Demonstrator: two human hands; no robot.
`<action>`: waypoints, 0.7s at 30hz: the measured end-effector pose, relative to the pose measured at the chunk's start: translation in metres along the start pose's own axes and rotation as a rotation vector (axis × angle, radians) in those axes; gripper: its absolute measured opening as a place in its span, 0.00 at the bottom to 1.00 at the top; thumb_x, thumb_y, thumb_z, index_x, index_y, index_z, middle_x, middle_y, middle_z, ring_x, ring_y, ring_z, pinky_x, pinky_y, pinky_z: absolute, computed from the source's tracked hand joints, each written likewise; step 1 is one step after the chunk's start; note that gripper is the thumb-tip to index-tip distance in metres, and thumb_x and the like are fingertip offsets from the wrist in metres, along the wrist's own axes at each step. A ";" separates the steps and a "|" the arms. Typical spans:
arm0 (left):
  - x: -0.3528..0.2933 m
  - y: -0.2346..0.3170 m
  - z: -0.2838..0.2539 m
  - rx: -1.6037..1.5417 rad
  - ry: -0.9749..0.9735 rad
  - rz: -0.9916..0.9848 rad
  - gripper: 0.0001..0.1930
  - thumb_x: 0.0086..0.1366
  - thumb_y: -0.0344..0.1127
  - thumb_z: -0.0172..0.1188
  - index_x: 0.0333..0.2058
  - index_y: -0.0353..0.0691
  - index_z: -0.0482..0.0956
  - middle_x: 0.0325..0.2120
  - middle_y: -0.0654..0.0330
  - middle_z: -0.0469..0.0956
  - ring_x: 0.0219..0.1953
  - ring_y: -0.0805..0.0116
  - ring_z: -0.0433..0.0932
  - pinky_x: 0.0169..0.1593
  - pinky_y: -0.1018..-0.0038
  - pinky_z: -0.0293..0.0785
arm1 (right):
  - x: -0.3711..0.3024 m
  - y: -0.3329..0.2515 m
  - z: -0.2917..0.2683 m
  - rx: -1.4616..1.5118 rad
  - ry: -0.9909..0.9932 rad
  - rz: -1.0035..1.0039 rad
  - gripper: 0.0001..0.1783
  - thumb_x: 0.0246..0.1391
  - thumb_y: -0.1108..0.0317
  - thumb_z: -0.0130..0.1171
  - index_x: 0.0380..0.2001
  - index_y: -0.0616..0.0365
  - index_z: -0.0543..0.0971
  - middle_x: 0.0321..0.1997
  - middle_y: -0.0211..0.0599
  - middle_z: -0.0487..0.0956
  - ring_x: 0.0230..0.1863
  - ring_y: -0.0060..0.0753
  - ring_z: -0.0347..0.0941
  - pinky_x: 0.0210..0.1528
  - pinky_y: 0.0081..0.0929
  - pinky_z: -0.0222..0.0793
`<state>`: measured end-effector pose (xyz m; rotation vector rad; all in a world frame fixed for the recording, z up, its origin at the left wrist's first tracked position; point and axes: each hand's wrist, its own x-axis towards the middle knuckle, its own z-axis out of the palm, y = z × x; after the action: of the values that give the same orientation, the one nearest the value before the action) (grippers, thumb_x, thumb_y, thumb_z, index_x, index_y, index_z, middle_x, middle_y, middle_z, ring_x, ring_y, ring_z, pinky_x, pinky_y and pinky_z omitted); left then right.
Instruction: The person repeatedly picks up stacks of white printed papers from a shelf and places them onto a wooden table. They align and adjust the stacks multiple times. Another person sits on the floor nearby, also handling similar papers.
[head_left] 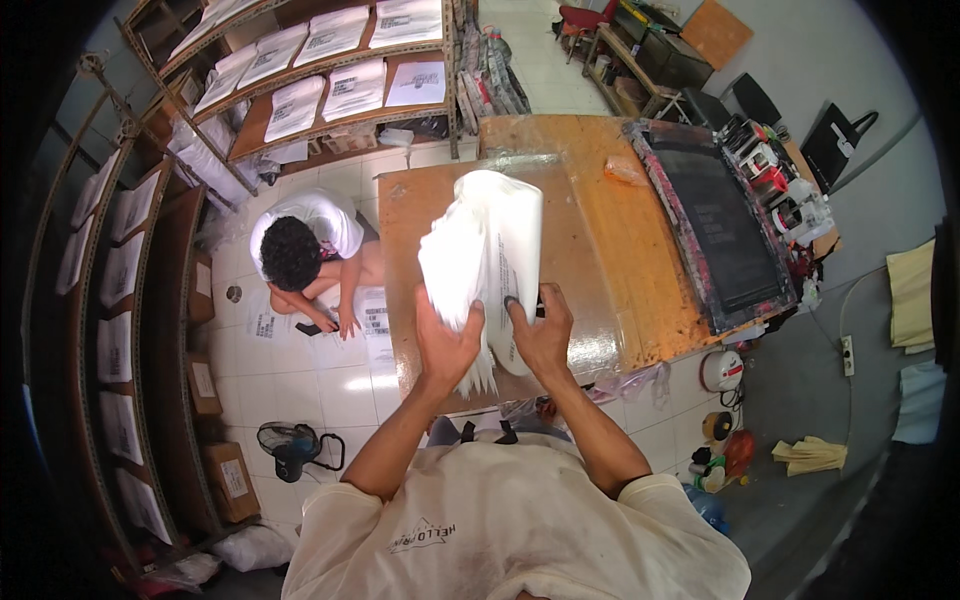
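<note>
Above the wooden table (pixel 400 215) I hold a thick, floppy stack of white printed bags (pixel 510 225), thin and perhaps plastic. My left hand (pixel 447 335) is closed around its left side, the thumb pointing inward. Opposite it, my right hand (pixel 543 335) grips the right side, its thumb pressing on the printed face. The stack bulges and folds between my hands, and its lower edges fan out loosely. Glare washes out much of the left part. The fingers beneath the stack are hidden.
A framed printing screen (pixel 720 220) lies on the table's right, beside jars and bottles (pixel 775 185). At left, a person (pixel 310 240) crouches over printed sheets (pixel 378 325) on the floor. Metal shelves (pixel 345 55) hold more printed stacks. A small fan (pixel 290 447) stands on the floor.
</note>
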<state>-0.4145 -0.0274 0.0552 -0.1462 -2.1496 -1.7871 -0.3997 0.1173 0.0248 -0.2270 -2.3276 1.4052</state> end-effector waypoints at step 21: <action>-0.051 -0.086 0.040 0.072 0.041 0.135 0.51 0.52 0.35 0.71 0.66 0.26 0.45 0.61 0.38 0.55 0.64 0.44 0.57 0.67 0.54 0.53 | 0.082 -0.111 -0.040 -0.650 -0.744 -0.736 0.50 0.53 0.34 0.55 0.71 0.54 0.57 0.75 0.60 0.50 0.77 0.60 0.40 0.75 0.61 0.33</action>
<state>-0.3995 0.0009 -0.0475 -0.2290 -2.1186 -1.6224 -0.4485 0.1244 0.1593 1.0358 -2.8904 0.3543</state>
